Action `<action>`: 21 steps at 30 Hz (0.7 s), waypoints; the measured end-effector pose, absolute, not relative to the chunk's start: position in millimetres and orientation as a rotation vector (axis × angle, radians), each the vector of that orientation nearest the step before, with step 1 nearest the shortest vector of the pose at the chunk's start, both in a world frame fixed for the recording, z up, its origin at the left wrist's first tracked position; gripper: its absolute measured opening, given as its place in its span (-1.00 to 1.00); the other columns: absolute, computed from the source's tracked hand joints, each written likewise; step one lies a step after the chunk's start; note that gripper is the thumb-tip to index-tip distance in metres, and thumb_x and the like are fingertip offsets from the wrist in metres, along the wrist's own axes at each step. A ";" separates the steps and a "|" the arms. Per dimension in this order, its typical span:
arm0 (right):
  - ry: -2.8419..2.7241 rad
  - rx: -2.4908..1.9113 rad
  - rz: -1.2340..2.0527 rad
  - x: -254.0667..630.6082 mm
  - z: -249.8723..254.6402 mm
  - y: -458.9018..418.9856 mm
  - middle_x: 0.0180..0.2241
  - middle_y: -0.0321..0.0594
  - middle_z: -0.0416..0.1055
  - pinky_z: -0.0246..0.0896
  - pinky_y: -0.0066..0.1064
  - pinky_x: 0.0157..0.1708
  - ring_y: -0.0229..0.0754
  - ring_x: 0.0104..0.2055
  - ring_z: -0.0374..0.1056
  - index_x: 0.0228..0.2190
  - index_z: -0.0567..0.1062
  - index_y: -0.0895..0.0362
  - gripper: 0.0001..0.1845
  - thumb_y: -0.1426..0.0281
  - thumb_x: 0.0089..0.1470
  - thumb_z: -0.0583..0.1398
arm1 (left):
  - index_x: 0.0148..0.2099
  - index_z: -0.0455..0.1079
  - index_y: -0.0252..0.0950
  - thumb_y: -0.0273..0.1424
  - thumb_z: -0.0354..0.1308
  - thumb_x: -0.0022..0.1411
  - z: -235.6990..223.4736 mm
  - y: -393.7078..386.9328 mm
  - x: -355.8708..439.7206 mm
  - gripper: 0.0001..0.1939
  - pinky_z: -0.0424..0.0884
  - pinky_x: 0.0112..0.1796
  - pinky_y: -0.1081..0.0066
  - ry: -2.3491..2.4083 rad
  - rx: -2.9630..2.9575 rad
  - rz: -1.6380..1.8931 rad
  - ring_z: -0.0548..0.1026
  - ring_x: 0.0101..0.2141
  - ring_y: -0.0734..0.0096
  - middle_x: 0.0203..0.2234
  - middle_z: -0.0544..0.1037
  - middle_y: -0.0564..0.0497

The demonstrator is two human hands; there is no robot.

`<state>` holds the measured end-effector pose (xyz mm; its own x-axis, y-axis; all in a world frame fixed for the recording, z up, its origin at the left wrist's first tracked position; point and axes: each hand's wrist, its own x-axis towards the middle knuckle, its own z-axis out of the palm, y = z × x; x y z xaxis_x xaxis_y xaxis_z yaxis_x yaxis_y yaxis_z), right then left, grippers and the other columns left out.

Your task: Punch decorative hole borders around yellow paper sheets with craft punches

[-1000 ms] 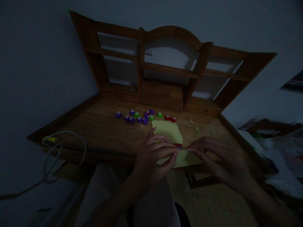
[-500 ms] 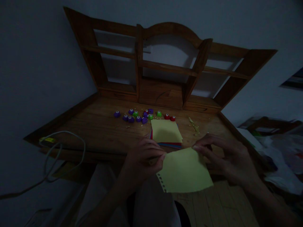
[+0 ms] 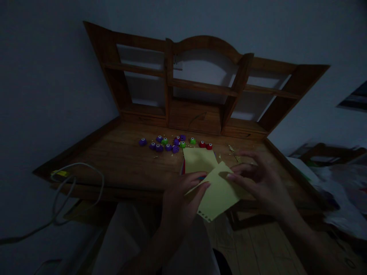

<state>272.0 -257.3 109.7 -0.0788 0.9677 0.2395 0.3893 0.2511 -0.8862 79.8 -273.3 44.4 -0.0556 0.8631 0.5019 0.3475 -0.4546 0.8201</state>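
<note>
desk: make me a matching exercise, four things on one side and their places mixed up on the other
1. sheet
2. stack
3. cable
4. red pair

A. looped at the left end of the desk
B. just beyond the far edge of the flat yellow-topped paper
C. between left hand and right hand
D. lying on the desk, partly hidden by the held paper

1-C, 2-D, 3-A, 4-B

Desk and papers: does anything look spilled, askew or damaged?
Small pale scraps litter the desk near the coloured eye-topped pieces, looking like spilled debris. The yellow sheet between the left hand and right hand has a row of holes along its near edge, as if torn from a binding.
</note>
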 end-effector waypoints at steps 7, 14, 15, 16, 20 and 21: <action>-1.985 -1.240 1.092 281.9 115.0 -249.2 -0.42 -0.26 0.47 0.23 -0.48 -0.51 -0.25 -0.43 0.37 -0.42 0.55 0.08 -0.79 0.21 0.06 0.23 | 0.07 0.32 -0.19 -0.17 0.16 0.20 53.7 -265.6 74.7 -0.58 0.33 -0.03 0.28 1.057 1.690 1.350 0.44 -0.06 0.25 -0.09 0.49 -0.05; -2.183 -1.125 1.186 281.7 121.9 -241.3 -0.41 -0.28 0.47 0.25 -0.44 -0.45 -0.22 -0.38 0.37 -0.35 0.53 0.05 -0.83 0.22 0.05 0.24 | -0.08 0.39 -0.24 -0.18 0.07 0.27 82.3 -229.3 62.5 -0.71 0.35 -0.18 0.39 0.598 1.659 0.799 0.45 -0.18 0.34 -0.22 0.50 -0.02; -2.201 -1.117 1.209 281.4 122.5 -240.3 -0.42 -0.27 0.47 0.23 -0.44 -0.47 -0.22 -0.40 0.37 -0.35 0.54 0.06 -0.81 0.22 0.06 0.22 | -0.15 0.41 -0.26 -0.19 0.13 0.23 83.6 -226.5 62.9 -0.74 0.35 -0.24 0.42 0.590 1.679 0.757 0.45 -0.25 0.37 -0.30 0.50 0.00; -2.220 -1.110 1.229 281.1 123.1 -239.7 -0.43 -0.27 0.47 0.22 -0.45 -0.48 -0.23 -0.40 0.36 -0.36 0.54 0.07 -0.80 0.21 0.08 0.21 | -0.22 0.41 -0.29 -0.21 0.16 0.20 84.4 -224.5 63.4 -0.76 0.34 -0.28 0.45 0.592 1.703 0.727 0.44 -0.30 0.40 -0.36 0.49 0.02; -2.244 -1.128 1.255 280.9 126.2 -240.9 -0.44 -0.27 0.44 0.15 -0.48 -0.51 -0.25 -0.42 0.32 -0.37 0.53 0.10 -0.71 0.17 0.14 0.14 | -0.28 0.41 -0.32 -0.27 0.13 0.23 85.8 -221.5 64.2 -0.80 0.31 -0.29 0.47 0.577 1.776 0.682 0.42 -0.33 0.44 -0.40 0.47 0.04; -2.233 -1.141 1.264 280.8 126.9 -241.9 -0.45 -0.28 0.42 0.14 -0.48 -0.51 -0.27 -0.43 0.30 -0.36 0.52 0.10 -0.71 0.17 0.16 0.13 | -0.26 0.41 -0.31 -0.28 0.11 0.25 86.4 -221.3 63.9 -0.81 0.31 -0.27 0.47 0.566 1.789 0.680 0.42 -0.32 0.44 -0.38 0.48 0.03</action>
